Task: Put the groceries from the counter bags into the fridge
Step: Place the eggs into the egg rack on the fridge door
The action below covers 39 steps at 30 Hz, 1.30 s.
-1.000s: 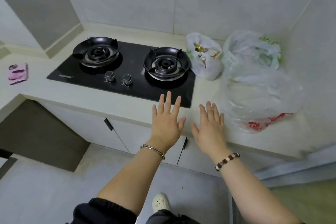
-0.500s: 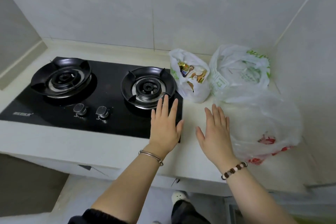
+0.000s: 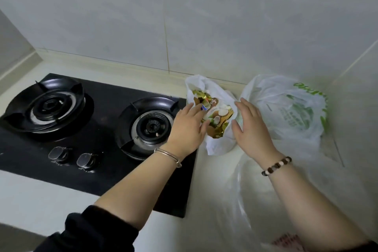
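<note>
Two bare hands at the mouth of a small grocery bag beside a gas hob.

The small white bag point(image 3: 219, 141) stands on the pale counter point(image 3: 212, 180) just right of the black hob point(image 3: 98, 135), close to the tiled wall; gold and green snack packets point(image 3: 216, 118) show through its open mouth. The left hand point(image 3: 187, 129), fingers spread and only loosely bent, lies against the bag's hob-side edge with its fingertips on the packets, gripping nothing visibly. The right hand point(image 3: 250, 127), also spread wide, rests on the bag's far side from the hob, holding nothing. A larger white bag with green print point(image 3: 290, 112) sits farther right of the hob, touching the small one. A clear plastic bag point(image 3: 263, 194) lies in front of it, nearer the camera, under the right forearm.
</note>
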{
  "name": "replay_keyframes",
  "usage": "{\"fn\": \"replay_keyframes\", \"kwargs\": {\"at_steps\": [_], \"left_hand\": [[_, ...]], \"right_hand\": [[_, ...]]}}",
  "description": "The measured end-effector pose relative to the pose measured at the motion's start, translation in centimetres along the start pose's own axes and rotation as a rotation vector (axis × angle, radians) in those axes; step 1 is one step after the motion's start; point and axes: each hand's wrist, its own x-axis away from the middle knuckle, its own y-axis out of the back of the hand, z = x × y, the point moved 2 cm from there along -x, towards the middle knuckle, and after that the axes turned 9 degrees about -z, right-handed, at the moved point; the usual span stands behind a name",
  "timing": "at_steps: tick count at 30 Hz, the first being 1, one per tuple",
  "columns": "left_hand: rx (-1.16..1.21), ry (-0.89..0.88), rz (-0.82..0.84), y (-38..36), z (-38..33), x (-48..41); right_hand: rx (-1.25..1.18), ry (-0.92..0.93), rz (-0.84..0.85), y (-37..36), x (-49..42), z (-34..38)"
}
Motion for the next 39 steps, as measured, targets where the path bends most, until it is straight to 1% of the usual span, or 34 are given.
{"fn": "replay_keyframes", "kwargs": {"at_steps": [3, 6, 8, 11, 15, 17, 20, 22, 25, 28, 30, 32, 34, 37, 39], "left_hand": [[-0.059, -0.02, 0.054, -1.3, 0.6, -2.9], [-0.184, -0.022, 0.14, -2.7, 2.0, -5.7], [-0.25, -0.02, 0.222, -3.7, 3.1, -7.3], [-0.276, -0.016, 0.318, -5.3, 4.6, -8.6], [-0.277, 0.022, 0.34, -7.0, 5.6, -8.9], [-0.307, 0.032, 0.328, -7.4, 5.4, -9.1], [-0.408, -0.007, 0.32, -8.0, 5.1, -9.0], [-0.421, 0.037, 0.315, -8.3, 5.2, -8.8], [-0.436, 0.122, 0.332, -8.5, 5.2, -8.9], [-0.497, 0.175, 0.375, -8.3, 4.7, -9.4], [-0.504, 0.195, 0.367, -8.1, 4.4, -9.5], [-0.499, 0.17, 0.329, -7.9, 4.1, -9.4], [-0.468, 0.133, 0.272, -7.8, 4.0, -9.0], [-0.359, 0.105, 0.146, -7.5, 4.0, -8.3], [-0.264, 0.096, 0.04, -7.1, 3.9, -7.8]], "right_hand": [[0.042, 0.073, 0.067, -1.5, -2.6, -0.7], [0.079, 0.168, 0.136, -3.6, -4.1, -1.0], [0.099, 0.218, 0.215, -5.0, -4.6, -1.1], [0.152, 0.29, 0.334, -6.8, -4.5, -1.0], [0.282, 0.363, 0.414, -8.5, -3.9, -1.9], [0.286, 0.37, 0.409, -9.1, -3.8, -2.4], [0.282, 0.382, 0.426, -9.7, -4.0, -2.6], [0.297, 0.387, 0.432, -10.0, -4.0, -2.8], [0.272, 0.372, 0.416, -10.2, -3.8, -3.0], [0.244, 0.348, 0.444, -10.2, -3.9, -3.1], [0.197, 0.318, 0.458, -10.1, -4.0, -3.4], [0.153, 0.28, 0.458, -10.0, -4.1, -3.7], [0.087, 0.202, 0.419, -9.7, -4.2, -3.8], [0.021, 0.031, 0.304, -8.6, -4.6, -3.2], [-0.013, -0.042, 0.237, -7.9, -5.0, -2.7]]}}
